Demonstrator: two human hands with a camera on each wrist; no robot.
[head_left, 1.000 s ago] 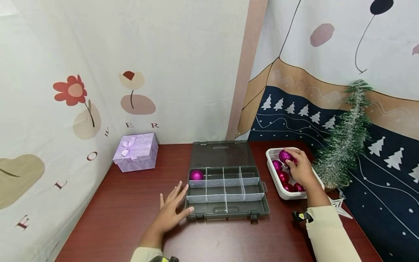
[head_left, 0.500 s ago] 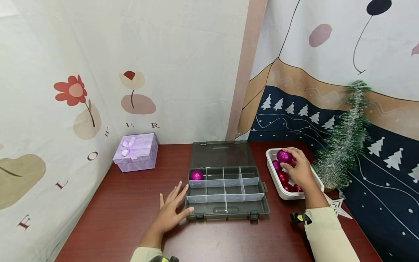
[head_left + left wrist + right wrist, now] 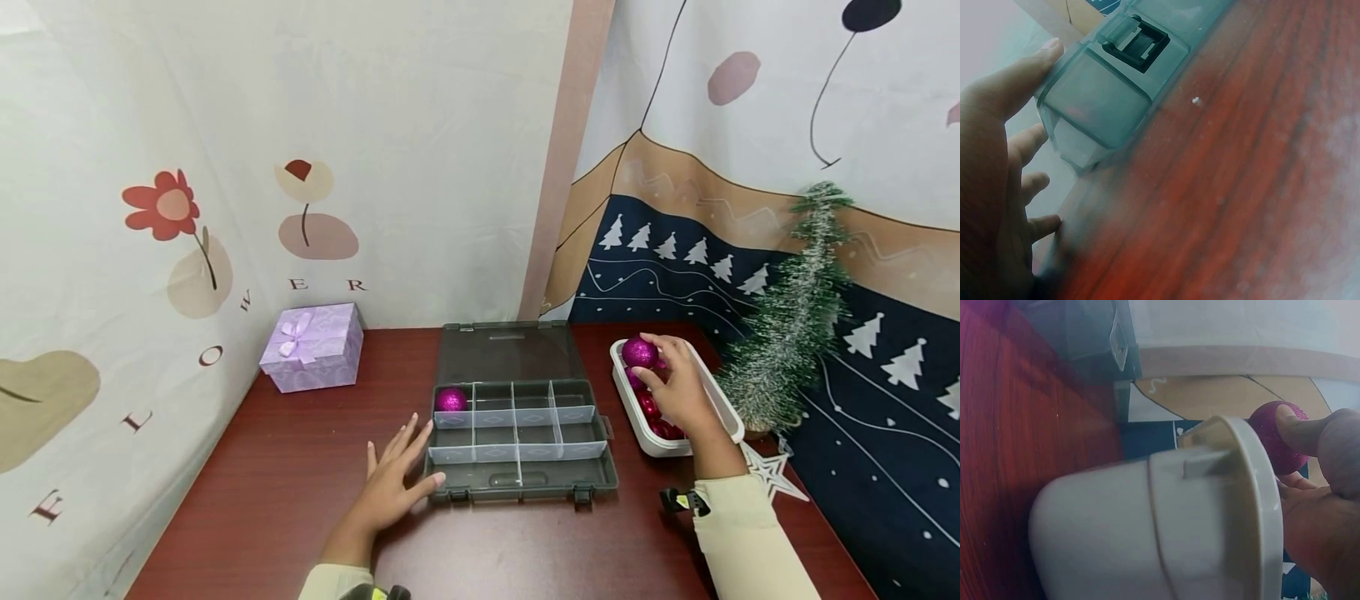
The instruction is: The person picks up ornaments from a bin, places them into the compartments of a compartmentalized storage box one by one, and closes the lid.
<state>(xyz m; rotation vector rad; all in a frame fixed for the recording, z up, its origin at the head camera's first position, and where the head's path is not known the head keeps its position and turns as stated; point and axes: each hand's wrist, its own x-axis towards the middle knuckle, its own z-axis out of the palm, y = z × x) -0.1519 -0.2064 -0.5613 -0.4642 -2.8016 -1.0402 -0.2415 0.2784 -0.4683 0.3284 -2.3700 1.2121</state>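
Right hand (image 3: 678, 392) pinches glitter-coated magenta ball (image 3: 639, 352) between thumb and fingers above white oblong plastic tub (image 3: 1097, 531); best lift clear before sideways move. Left hand (image 3: 393, 479), fingers spread, touches translucent grey flat plastic box (image 3: 480, 477) left of tub.

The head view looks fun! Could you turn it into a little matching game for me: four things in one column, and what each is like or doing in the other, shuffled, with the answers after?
Things:
1. gift box
2. divided case
3. white tub
4. right hand

Descriptions:
A. red balls lie inside
B. gripping a glittery ball
C. topped with a bow
D. open, with one purple ball inside

Right pairs: 1-C, 2-D, 3-A, 4-B
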